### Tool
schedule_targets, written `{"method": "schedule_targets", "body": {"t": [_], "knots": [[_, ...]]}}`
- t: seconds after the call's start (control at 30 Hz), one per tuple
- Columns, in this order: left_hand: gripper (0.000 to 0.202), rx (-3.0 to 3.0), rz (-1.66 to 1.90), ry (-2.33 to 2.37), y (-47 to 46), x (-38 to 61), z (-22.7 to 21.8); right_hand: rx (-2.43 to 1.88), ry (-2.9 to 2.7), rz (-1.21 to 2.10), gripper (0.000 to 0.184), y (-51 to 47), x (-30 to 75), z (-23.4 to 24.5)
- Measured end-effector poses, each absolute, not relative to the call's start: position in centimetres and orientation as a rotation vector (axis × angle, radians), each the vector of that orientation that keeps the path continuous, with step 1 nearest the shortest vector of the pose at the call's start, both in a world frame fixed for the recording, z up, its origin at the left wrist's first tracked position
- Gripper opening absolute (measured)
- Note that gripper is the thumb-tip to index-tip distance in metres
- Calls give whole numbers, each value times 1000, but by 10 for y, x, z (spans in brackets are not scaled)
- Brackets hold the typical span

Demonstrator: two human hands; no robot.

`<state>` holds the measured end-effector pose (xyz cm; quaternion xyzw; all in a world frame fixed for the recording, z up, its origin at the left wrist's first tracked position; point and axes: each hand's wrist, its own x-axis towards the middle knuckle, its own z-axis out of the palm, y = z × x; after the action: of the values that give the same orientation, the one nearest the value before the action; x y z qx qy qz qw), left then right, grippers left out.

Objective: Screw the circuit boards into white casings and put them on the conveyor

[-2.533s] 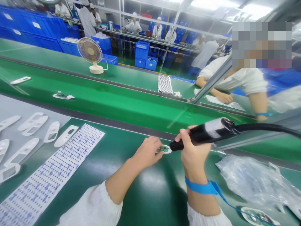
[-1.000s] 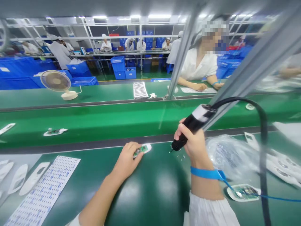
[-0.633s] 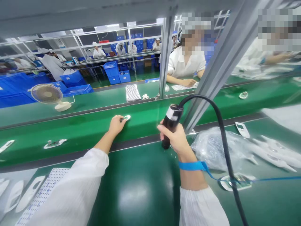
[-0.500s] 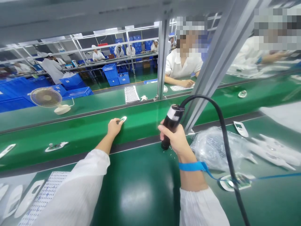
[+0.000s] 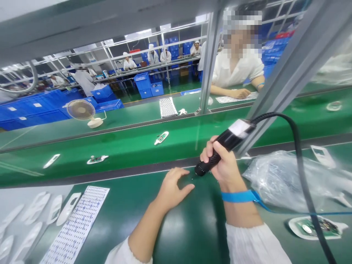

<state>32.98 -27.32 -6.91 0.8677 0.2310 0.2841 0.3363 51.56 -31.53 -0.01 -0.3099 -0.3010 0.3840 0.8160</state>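
Observation:
My right hand (image 5: 222, 165) is wrapped round a black electric screwdriver (image 5: 223, 143) with a thick black cable (image 5: 298, 154); its tip points down at the green bench (image 5: 176, 227). A blue wrist strap (image 5: 238, 196) circles that wrist. My left hand (image 5: 173, 187) rests on the bench just left of the tip, fingers spread, holding nothing. A white shell with a green circuit board (image 5: 161, 137) lies on the conveyor belt (image 5: 132, 146) beyond my hands.
Another assembled piece (image 5: 97, 158) and a white shell (image 5: 51, 161) ride the belt at left. A perforated sheet (image 5: 75, 224) and white housings (image 5: 33, 209) lie at the near left. A plastic bag (image 5: 286, 179) and a board in a shell (image 5: 313, 227) sit at right. A person (image 5: 236, 69) sits opposite.
My left hand set the shell with the board on the belt, let go and came back to the bench beside the screwdriver tip. The screwdriver has tilted over to the right.

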Motion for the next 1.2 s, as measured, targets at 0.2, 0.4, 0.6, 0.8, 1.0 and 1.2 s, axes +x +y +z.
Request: {"method": "schedule_targets", "body": {"t": [0.2, 0.4, 0.6, 0.8, 1.0, 1.2], "knots": [[14, 2330, 684, 573, -268, 332, -69, -689, -675, 836, 28, -315, 513, 0], [9, 2340, 640, 599, -270, 332, -70, -706, -696, 836, 27, -314, 511, 0], [14, 2330, 603, 586, -270, 331, -65, -745, -699, 835, 30, -314, 509, 2], [8, 2320, 652, 574, -269, 331, -69, -719, -696, 853, 30, -314, 509, 2], [9, 2271, 662, 597, -269, 332, -70, -739, -724, 835, 30, -314, 508, 4], [7, 2234, 687, 610, -269, 332, -73, -746, -770, 861, 31, -314, 504, 5]]}}
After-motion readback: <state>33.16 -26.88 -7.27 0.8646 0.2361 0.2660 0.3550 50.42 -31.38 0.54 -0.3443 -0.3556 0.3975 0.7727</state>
